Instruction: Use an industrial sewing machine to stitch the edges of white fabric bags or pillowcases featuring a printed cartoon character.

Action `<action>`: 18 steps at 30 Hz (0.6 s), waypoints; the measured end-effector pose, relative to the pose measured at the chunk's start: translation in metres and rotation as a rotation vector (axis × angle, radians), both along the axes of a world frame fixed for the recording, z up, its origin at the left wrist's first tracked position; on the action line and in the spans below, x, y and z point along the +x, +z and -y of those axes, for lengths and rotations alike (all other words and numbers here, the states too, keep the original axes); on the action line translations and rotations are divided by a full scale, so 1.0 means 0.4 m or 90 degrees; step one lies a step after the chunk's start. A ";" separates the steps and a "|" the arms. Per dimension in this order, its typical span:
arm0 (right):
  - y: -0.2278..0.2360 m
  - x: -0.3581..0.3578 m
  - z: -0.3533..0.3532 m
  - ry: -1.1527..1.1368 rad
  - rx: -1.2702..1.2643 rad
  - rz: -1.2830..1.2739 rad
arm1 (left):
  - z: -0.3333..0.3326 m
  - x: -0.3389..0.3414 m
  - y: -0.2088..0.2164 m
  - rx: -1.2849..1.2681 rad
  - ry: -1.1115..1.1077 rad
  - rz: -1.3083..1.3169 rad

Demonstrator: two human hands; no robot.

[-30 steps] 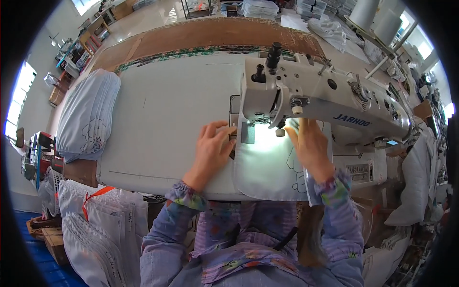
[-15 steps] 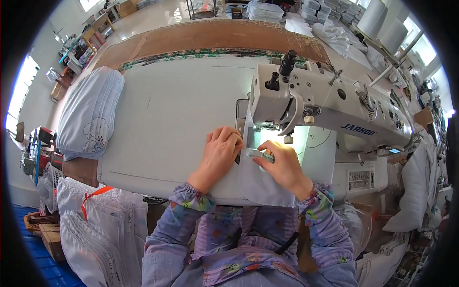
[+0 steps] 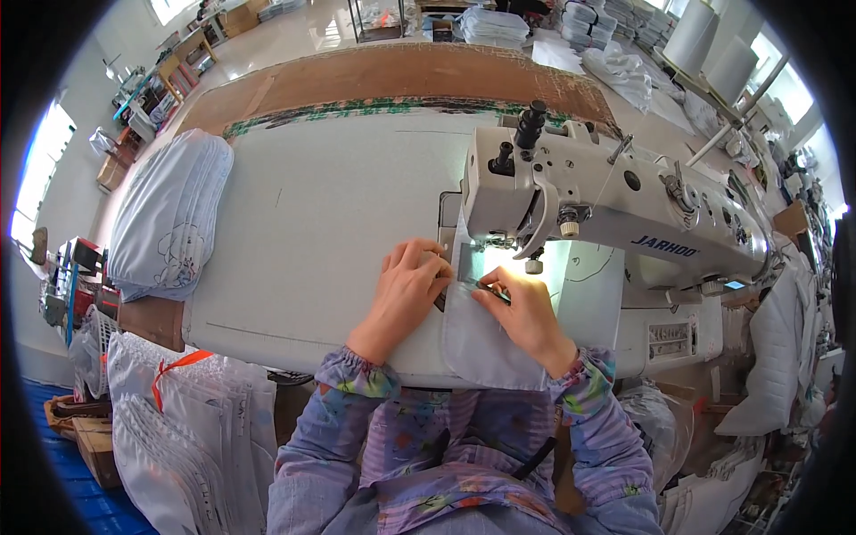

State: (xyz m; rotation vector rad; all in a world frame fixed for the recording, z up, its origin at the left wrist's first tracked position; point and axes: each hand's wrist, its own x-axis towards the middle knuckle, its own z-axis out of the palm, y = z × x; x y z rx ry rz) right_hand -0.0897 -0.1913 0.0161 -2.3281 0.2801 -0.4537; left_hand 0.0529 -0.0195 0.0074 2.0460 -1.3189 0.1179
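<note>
A pale grey-white fabric piece lies under the head of the sewing machine, its near end reaching the table's front edge. My left hand is closed, fingers bent and fingertips pinched at the fabric's left edge. Over the fabric, just below the lit needle area, my right hand holds a small slim tool between thumb and fingers. The tool points left toward the left fingertips; its exact kind is too small to make out.
A stack of white printed fabric pieces rests at the table's left end. More white pieces, with a red tie, hang at the lower left. A brown board runs along the back. Thread cones stand far right.
The tool in my right hand has turned, showing darker instead of pale green. My right hand has shifted slightly down. My left hand stays at the fabric's edge.
</note>
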 end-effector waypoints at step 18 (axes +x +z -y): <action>0.135 -0.120 -0.059 -0.077 0.072 0.071 | -0.027 0.046 -0.034 -0.120 0.305 0.076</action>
